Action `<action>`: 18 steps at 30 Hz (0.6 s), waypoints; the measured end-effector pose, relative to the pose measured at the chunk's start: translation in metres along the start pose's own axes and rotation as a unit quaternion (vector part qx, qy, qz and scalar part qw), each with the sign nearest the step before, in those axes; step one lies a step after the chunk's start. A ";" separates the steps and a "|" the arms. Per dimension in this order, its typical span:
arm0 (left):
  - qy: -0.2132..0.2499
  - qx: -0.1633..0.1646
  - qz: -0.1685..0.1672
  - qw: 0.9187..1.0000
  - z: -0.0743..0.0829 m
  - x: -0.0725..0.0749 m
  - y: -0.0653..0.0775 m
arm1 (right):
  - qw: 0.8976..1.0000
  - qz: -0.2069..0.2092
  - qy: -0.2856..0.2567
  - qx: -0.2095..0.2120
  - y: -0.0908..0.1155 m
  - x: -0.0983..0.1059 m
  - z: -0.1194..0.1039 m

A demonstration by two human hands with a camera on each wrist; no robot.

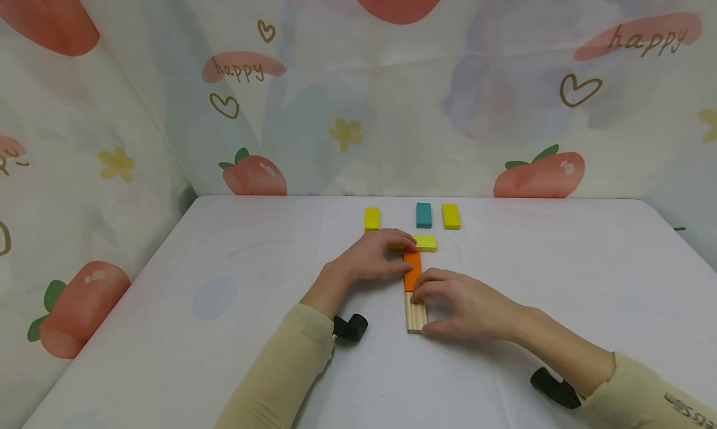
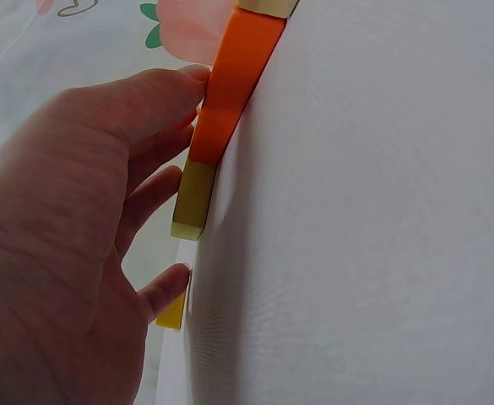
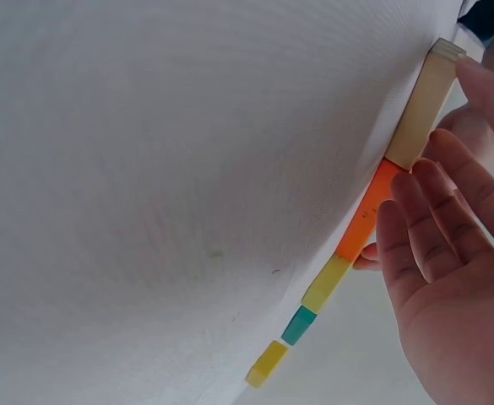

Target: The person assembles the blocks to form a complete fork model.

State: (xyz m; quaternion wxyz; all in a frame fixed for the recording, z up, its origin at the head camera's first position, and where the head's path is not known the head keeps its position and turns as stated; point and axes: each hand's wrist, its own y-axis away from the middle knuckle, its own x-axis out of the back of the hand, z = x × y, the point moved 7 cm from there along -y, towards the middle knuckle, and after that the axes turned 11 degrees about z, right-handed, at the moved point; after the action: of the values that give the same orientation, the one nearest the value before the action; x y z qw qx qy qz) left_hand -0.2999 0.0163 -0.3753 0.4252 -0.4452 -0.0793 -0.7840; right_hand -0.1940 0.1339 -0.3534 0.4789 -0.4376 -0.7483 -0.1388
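Note:
Narrow blocks lie end to end on the white table. An orange block point(image 1: 412, 276) is in the middle, a grooved wooden block point(image 1: 416, 314) at the near end. Across the far end runs a pale yellow block point(image 1: 427, 243), partly covered by my left hand point(image 1: 370, 254). That hand's thumb and index finger hold the orange block; the thumb is at its left edge in the left wrist view. My right hand point(image 1: 462, 304) grips the wooden block, its thumb at the near end and index finger near the orange joint. Its other fingers point(image 3: 399, 245) hang beside the row.
Behind the row lie a teal block point(image 1: 423, 215) and a yellow block point(image 1: 450, 216) to its right. Another yellow block point(image 1: 372, 218) lies just beyond my left hand. A printed cloth backdrop point(image 1: 392, 105) rises at the table's back edge.

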 end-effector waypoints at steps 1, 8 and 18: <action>0.000 0.000 0.000 1.000 0.000 0.000 0.000 | 1.000 -0.001 -0.001 -0.001 0.000 0.000 0.000; -0.001 0.005 -0.002 1.000 0.000 0.000 0.000 | 1.000 0.000 0.002 -0.001 -0.001 -0.001 0.002; -0.005 0.004 -0.003 1.000 0.000 -0.001 0.000 | 1.000 0.002 0.004 -0.001 -0.001 0.000 0.001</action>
State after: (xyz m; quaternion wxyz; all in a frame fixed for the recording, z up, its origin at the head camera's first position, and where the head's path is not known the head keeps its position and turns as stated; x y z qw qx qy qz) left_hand -0.2998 0.0166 -0.3757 0.4243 -0.4475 -0.0855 -0.7826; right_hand -0.1958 0.1339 -0.3539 0.4819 -0.4391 -0.7451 -0.1406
